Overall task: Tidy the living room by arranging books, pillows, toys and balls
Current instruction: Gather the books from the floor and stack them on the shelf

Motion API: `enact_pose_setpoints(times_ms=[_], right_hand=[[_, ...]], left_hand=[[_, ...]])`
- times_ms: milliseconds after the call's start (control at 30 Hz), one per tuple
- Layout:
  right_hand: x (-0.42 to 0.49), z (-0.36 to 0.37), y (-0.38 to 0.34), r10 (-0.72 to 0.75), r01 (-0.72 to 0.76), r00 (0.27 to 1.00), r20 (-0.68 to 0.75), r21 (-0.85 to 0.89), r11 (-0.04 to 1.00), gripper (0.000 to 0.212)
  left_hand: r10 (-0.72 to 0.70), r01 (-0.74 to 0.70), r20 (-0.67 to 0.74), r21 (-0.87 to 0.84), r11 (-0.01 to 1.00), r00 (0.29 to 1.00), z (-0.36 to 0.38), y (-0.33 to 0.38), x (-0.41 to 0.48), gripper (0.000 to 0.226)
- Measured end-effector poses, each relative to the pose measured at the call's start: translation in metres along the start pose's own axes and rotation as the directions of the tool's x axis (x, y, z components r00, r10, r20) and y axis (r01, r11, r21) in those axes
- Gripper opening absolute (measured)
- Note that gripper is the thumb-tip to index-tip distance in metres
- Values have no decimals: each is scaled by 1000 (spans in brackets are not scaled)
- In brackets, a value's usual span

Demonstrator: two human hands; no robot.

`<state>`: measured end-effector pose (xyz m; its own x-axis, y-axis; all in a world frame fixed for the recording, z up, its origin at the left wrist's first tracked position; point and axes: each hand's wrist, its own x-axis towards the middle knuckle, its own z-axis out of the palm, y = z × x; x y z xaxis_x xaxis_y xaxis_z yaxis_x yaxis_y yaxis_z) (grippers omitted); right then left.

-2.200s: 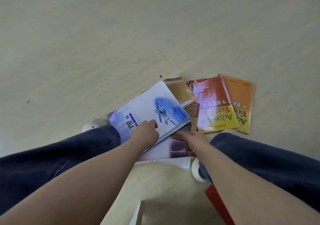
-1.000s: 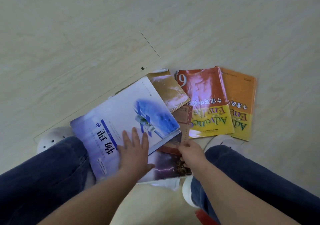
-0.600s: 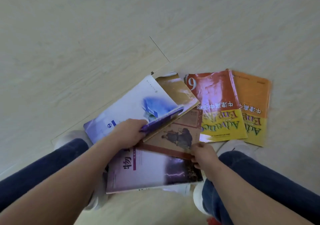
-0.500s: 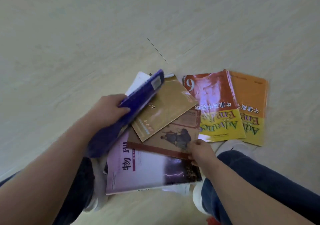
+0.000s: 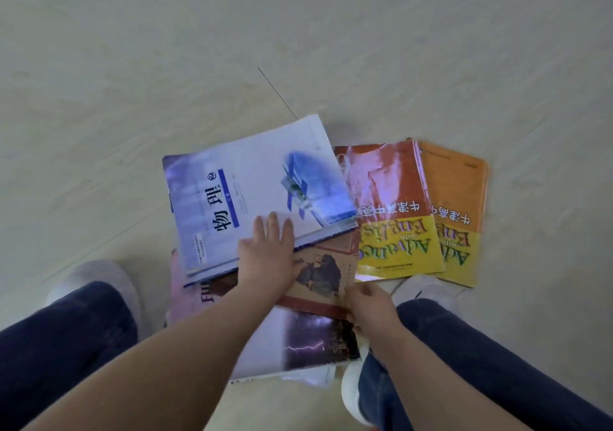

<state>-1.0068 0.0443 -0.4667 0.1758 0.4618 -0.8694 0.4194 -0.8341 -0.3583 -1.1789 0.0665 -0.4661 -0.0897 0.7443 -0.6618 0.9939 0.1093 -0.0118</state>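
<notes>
Blue physics textbook (image 5: 255,195), topmost of the heap (image 5: 298,341) on the floor (image 5: 132,65): left hand (image 5: 268,258) lies flat on its near edge, right hand (image 5: 371,307) pinches the brown book (image 5: 321,278) beneath; best slid nearer until edges align, the pinch holding the heap steady.

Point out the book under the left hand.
The blue-and-white book, lying on top of the others: the left hand rests flat on its near edge. The right hand pinches the brown book instead.
</notes>
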Motion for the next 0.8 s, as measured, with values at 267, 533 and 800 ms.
enact_pose_setpoints(times_ms=[267, 533, 800], right_hand=[[10, 2, 0, 21, -21, 998, -51, -9, 1000, 13], [-4, 3, -16, 36, -44, 998, 59, 152, 987, 7], [-16, -2, -27, 115, -162, 983, 143, 381, 910, 22]], left_hand=[[130, -119, -63, 153, 981, 989, -10, -11, 18, 57], [179, -174, -39, 99, 980, 983, -51, -9, 22, 37], [192, -266, -263, -284, 921, 945, -101, -70, -14, 39]])
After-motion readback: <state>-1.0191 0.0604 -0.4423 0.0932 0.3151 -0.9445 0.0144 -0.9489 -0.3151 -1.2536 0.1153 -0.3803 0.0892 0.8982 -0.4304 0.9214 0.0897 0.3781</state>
